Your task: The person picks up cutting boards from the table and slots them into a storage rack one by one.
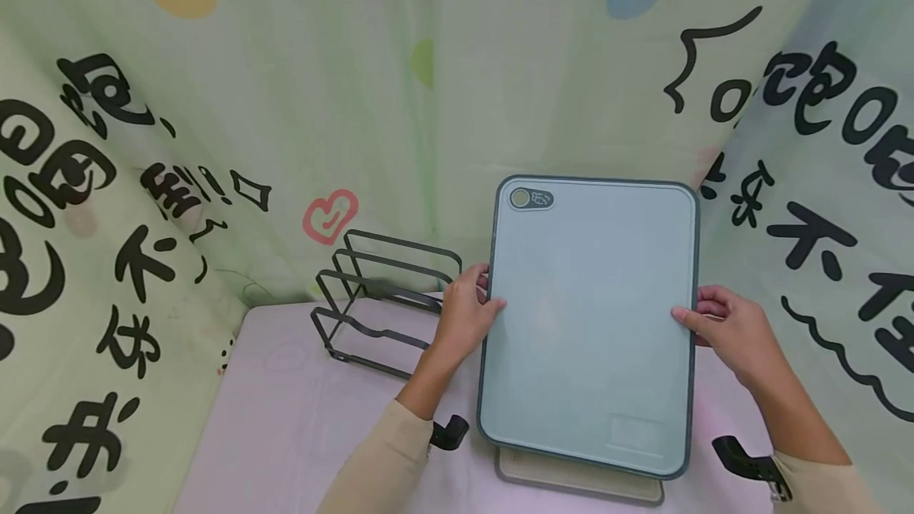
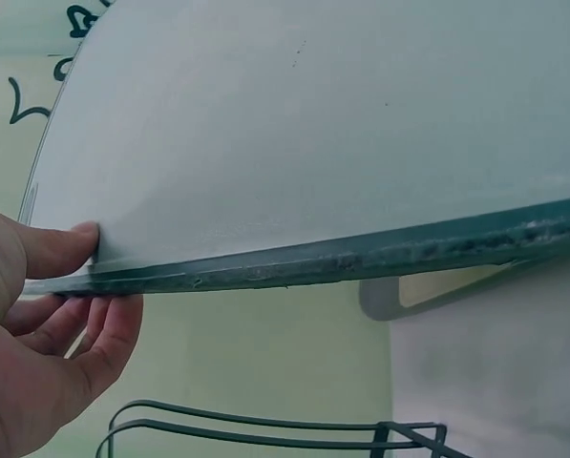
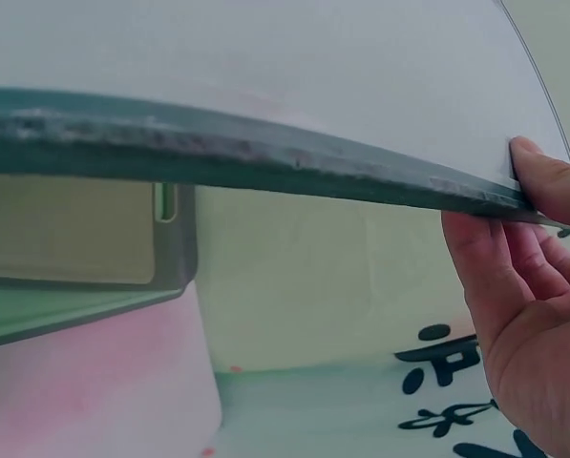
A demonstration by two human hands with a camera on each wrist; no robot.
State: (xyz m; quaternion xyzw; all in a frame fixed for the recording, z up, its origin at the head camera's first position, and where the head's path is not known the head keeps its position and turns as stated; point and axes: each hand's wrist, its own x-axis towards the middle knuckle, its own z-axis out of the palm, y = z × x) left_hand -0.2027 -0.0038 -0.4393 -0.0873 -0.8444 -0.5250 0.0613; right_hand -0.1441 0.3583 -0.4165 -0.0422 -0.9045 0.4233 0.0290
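A pale blue-grey cutting board (image 1: 593,324) with a dark rim is held up, its round hole and small printed label at the top left corner. My left hand (image 1: 467,312) grips its left edge, thumb on the front face and fingers behind, as the left wrist view shows with the hand (image 2: 55,324). On the opposite edge my right hand (image 1: 724,331) pinches the board the same way; in the right wrist view the thumb of this hand (image 3: 542,305) lies on the face. Below and partly hidden is a beige board (image 1: 578,478) with a grey rim.
To the left of the board, a black wire rack (image 1: 385,304) with several upright loops stands on the pale pink tabletop (image 1: 278,411). A light green curtain (image 1: 286,101) with black lettering surrounds the table at the back and sides.
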